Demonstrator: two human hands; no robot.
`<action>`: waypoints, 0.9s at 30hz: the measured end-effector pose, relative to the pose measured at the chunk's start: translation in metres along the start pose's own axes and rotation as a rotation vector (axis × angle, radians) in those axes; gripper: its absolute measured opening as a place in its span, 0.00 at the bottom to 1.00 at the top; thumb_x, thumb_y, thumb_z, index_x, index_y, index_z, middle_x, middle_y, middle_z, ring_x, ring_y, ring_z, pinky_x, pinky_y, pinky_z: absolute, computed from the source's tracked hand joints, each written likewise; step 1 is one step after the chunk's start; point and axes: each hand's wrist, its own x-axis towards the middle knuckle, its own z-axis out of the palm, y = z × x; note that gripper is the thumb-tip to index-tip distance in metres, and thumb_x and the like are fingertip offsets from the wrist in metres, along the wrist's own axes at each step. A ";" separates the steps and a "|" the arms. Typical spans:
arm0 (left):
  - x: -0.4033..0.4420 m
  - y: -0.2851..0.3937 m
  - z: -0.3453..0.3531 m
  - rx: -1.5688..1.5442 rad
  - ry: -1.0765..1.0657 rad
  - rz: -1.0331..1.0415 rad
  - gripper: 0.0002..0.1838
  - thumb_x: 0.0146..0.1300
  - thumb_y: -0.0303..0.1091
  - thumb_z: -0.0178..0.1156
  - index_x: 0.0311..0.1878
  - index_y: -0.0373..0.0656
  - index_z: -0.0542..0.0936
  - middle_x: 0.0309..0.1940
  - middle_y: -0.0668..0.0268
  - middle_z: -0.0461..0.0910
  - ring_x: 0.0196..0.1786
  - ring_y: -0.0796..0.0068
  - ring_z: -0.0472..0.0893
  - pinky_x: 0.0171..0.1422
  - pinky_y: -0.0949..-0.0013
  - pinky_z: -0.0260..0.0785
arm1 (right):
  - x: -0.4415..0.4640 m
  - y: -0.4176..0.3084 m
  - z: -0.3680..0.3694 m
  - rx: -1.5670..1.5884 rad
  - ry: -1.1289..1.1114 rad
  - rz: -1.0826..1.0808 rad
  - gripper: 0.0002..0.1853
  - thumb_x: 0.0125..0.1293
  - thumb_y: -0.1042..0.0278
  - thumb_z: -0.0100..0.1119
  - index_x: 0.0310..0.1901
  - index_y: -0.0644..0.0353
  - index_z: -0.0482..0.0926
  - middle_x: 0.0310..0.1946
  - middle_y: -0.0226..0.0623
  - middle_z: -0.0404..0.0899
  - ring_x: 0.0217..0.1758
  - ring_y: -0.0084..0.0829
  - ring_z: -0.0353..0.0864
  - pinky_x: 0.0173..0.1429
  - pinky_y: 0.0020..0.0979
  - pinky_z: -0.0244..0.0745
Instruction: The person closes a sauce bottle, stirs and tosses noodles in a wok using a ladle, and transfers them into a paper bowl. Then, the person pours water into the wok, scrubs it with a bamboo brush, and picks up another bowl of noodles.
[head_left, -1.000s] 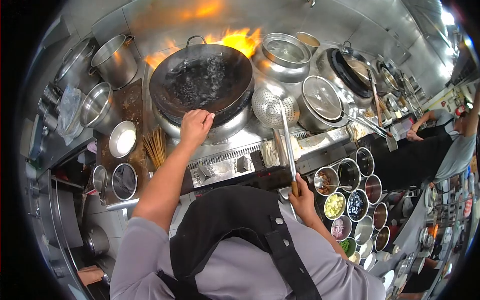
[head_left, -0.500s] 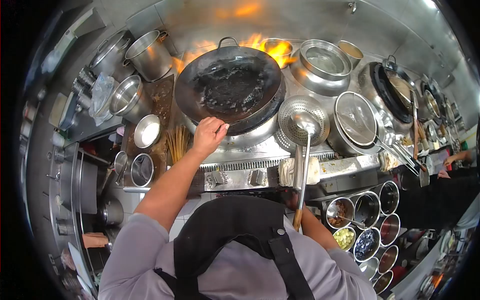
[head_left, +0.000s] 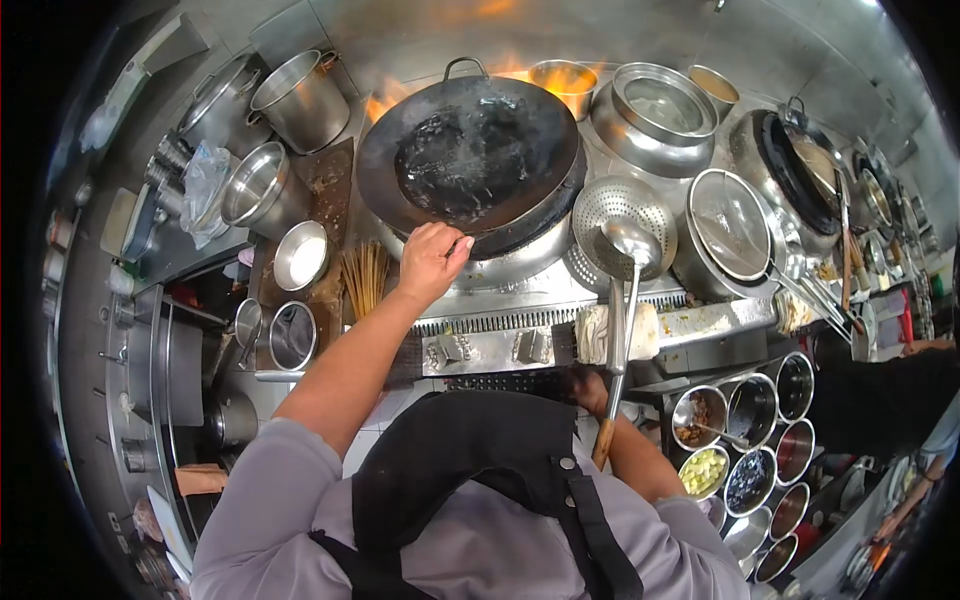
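Note:
At the near rim of the dark wok [head_left: 545, 160], my left hand [head_left: 435, 262] is closed, fingers curled over the edge and thumb to the right. Bubbling liquid and faint steam show inside the wok. Just below the stove's front edge is my right hand [head_left: 590, 390], in shadow, its fingers mostly hidden. A steel ladle [head_left: 632, 243] rests bowl-down against a perforated skimmer [head_left: 610, 200] right of the wok. The ladle's wooden-ended handle passes in front of my right forearm.
Flames [head_left: 385, 100] rise behind the wok. Bamboo sticks [head_left: 363, 280] and a white-filled bowl [head_left: 301, 256] stand left. A lidded pot [head_left: 655, 120] and mesh strainer [head_left: 730, 225] sit right. Ingredient tins [head_left: 752, 480] stand lower right. Another person's dark apron [head_left: 885, 400] shows far right.
My right hand has let go of the ladle handle and moved under the stove edge. The ladle now lies on the skimmer. The flames are smaller. My left hand stays at the wok rim.

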 end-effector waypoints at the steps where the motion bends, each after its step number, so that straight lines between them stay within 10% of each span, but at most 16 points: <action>1: -0.003 -0.003 0.000 -0.019 -0.005 0.001 0.09 0.61 0.34 0.69 0.30 0.41 0.81 0.26 0.61 0.78 0.33 0.55 0.78 0.41 0.55 0.69 | -0.043 -0.143 -0.025 0.107 -0.018 0.197 0.14 0.77 0.63 0.55 0.57 0.60 0.78 0.50 0.44 0.85 0.47 0.35 0.87 0.40 0.31 0.82; 5: -0.007 0.001 -0.017 -0.129 -0.024 -0.009 0.11 0.61 0.34 0.70 0.44 0.41 0.83 0.40 0.58 0.78 0.46 0.54 0.78 0.51 0.55 0.71 | -0.107 -0.196 -0.055 1.040 0.096 0.398 0.33 0.75 0.35 0.49 0.70 0.52 0.66 0.66 0.55 0.73 0.64 0.52 0.78 0.56 0.57 0.80; 8: -0.044 0.001 -0.055 -0.179 -0.015 0.006 0.23 0.61 0.35 0.71 0.59 0.42 0.80 0.57 0.55 0.75 0.63 0.52 0.74 0.65 0.55 0.71 | -0.184 -0.270 -0.060 1.288 0.077 0.202 0.50 0.67 0.17 0.37 0.78 0.49 0.58 0.49 0.53 0.84 0.46 0.48 0.86 0.45 0.50 0.83; 11: -0.126 -0.018 -0.093 -0.375 -0.177 -0.086 0.18 0.66 0.37 0.67 0.56 0.42 0.81 0.53 0.55 0.78 0.57 0.53 0.79 0.62 0.58 0.73 | -0.215 -0.299 -0.053 0.160 0.420 0.445 0.14 0.64 0.69 0.69 0.46 0.58 0.73 0.28 0.32 0.75 0.28 0.26 0.78 0.30 0.33 0.75; 12: -0.159 -0.027 -0.108 -0.535 -0.364 -0.245 0.15 0.67 0.33 0.67 0.54 0.41 0.82 0.51 0.57 0.81 0.56 0.56 0.81 0.63 0.59 0.73 | -0.213 -0.375 -0.040 0.129 0.617 0.459 0.10 0.62 0.77 0.65 0.43 0.59 0.75 0.24 0.26 0.73 0.21 0.20 0.71 0.22 0.28 0.68; 17: -0.354 -0.091 -0.152 -1.126 -0.679 -1.159 0.18 0.73 0.42 0.63 0.59 0.42 0.83 0.51 0.62 0.86 0.57 0.74 0.81 0.65 0.68 0.71 | -0.197 -0.473 -0.005 0.257 0.667 0.126 0.23 0.67 0.79 0.54 0.63 0.60 0.68 0.22 0.29 0.71 0.16 0.20 0.70 0.17 0.23 0.68; 20: -0.544 -0.160 -0.137 -0.405 -1.260 -0.647 0.22 0.69 0.47 0.66 0.57 0.41 0.83 0.53 0.58 0.86 0.56 0.73 0.82 0.62 0.66 0.73 | -0.157 -0.557 0.018 0.420 0.410 -0.163 0.32 0.68 0.66 0.62 0.71 0.65 0.63 0.22 0.31 0.72 0.16 0.23 0.71 0.17 0.24 0.70; 27: -0.668 -0.144 -0.194 -0.526 -0.925 -1.445 0.24 0.66 0.53 0.67 0.52 0.42 0.85 0.49 0.51 0.86 0.50 0.58 0.85 0.58 0.58 0.76 | 0.013 -0.766 0.138 0.307 -0.095 -0.214 0.21 0.68 0.68 0.60 0.60 0.65 0.72 0.25 0.30 0.73 0.18 0.22 0.71 0.18 0.24 0.67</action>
